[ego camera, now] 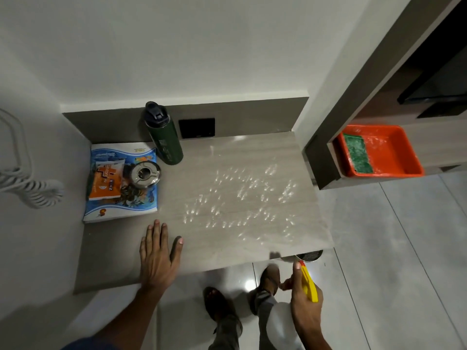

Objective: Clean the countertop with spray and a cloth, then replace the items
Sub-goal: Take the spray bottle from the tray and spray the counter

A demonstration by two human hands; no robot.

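Right hand [304, 303]: fingers wrapped round a spray bottle [283, 322], held below the countertop's [227, 251] front edge, nozzle pointing up toward it.
Left hand [158, 256]: flat, fingers spread, gripping nothing.
Droplets [242, 195]: covered the right half.
Cloth [358, 154]: in the orange tray [401, 157], far right, nearer the right hand.

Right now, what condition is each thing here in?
Countertop: right part wet with spray droplets.
Spray bottle: held, nozzle aimed at the counter.
Right hand: gripping the spray bottle.
Left hand: flat on the counter, empty.
Green bottle: upright, capped.
Orange tray: holds a green scrub pad.
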